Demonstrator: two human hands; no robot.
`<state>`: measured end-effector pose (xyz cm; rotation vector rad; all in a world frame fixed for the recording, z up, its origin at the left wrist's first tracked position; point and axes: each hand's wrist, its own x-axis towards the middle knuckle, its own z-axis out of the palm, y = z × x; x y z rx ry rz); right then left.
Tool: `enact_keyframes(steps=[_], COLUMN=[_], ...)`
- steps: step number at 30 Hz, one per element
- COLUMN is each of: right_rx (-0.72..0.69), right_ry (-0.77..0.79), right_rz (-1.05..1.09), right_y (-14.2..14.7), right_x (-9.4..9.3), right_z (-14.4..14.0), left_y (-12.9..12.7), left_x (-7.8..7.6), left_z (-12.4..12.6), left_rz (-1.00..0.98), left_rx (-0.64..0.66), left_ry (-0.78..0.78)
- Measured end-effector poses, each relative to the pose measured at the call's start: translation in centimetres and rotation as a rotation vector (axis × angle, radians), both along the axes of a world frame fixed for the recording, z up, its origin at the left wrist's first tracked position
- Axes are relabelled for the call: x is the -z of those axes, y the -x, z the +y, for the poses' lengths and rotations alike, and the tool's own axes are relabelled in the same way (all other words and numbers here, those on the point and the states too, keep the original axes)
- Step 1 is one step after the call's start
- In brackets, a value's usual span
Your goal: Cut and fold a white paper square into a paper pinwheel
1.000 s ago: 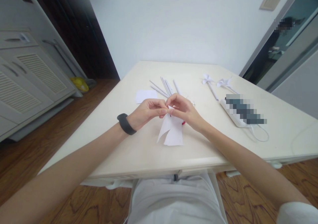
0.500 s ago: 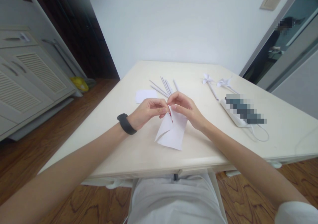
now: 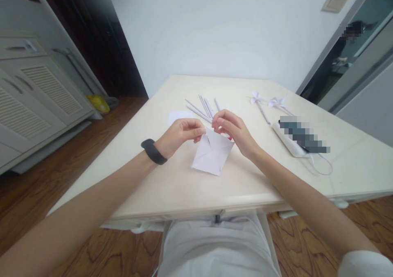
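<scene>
Cream tabletop fills the middle of the frame, and at its centre the fingertips of the left hand and right hand pinch narrowly on the top of a cut white paper square, whose lower corner rests on the table. Judging by the finished paper pinwheels at upper right and the rolled paper sticks just behind the hands, this looks like gathering the corners at the centre; the next move calls for pinning them without letting any slip.

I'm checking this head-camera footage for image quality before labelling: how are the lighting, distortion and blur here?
Head view: soft, even daylight with faint shadows under the folded white paper sheet; strong wide-angle bending at the cream table's edge and the grey louvred cabinet; left hand and right hand are sharp; pixelated patches hide the white power strip.
</scene>
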<state>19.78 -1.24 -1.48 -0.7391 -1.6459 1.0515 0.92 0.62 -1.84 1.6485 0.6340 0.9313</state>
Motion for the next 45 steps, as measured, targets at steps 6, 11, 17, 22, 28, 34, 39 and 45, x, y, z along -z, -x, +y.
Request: enact_keyframes(steps=[6,11,17,22,28,34,39,45], right_rx=[0.033,0.086,0.082,0.104,0.136,0.196,0.195,0.167], right_ry=[0.014,0.038,0.048,0.062,0.050,0.081,0.100,0.115], right_rz=[-0.108,-0.177,-0.140,-0.232,-0.252,-0.217,-0.178,-0.160], right_y=[-0.2,-0.3,-0.5,-0.6,-0.6,-0.5,-0.4,-0.4], right_x=[-0.1,0.0,0.4,1.0,1.4,1.0,0.9,1.1], right_z=[0.1,0.1,0.8,1.2,1.3,1.1,1.0,1.0], left_y=[0.2,0.3,0.4,0.5,0.5,0.5,0.5,0.6], left_x=[-0.2,-0.3,-0.2,0.0,-0.1,-0.4,-0.3,0.0], left_z=[0.1,0.4,0.7,0.9,1.0,0.6,0.7,0.8], left_rz=[-0.014,-0.116,-0.189,-0.255,-0.289,-0.292,-0.293,-0.265], left_rx=[-0.037,-0.071,-0.121,-0.146,-0.129,-0.121,-0.120,-0.143], left_ry=[0.008,0.038,0.099,0.132,0.138,0.150,0.142,0.194])
